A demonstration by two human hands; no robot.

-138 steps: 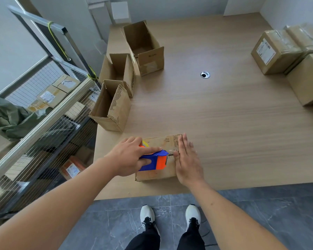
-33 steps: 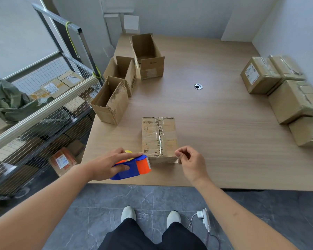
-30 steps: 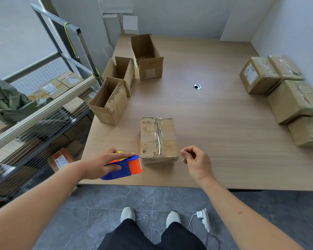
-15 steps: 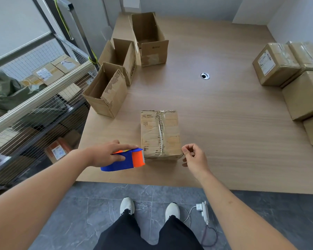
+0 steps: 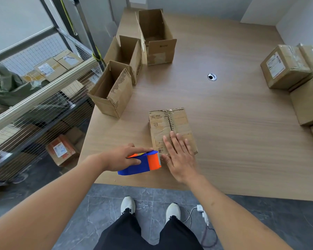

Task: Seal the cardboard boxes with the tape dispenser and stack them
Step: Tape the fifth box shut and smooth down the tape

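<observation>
left hand (image 5: 122, 156): wrapped around the blue-orange tape dispenser (image 5: 140, 164), right beside the box
right hand (image 5: 179, 156): flat, fingers straight, resting on the taped box (image 5: 170, 125)

My right hand (image 5: 179, 156) lies flat on the closed box (image 5: 171, 127) near the table (image 5: 242, 141) edge. My left hand (image 5: 122, 157) grips the tape dispenser (image 5: 143, 164), its orange end at the box's near corner.

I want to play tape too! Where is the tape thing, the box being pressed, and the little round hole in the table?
tape dispenser (image 5: 153, 160): head view, orange front part.
closed box (image 5: 167, 121): head view, top flaps.
round hole (image 5: 212, 76): head view, its metal ring.
</observation>
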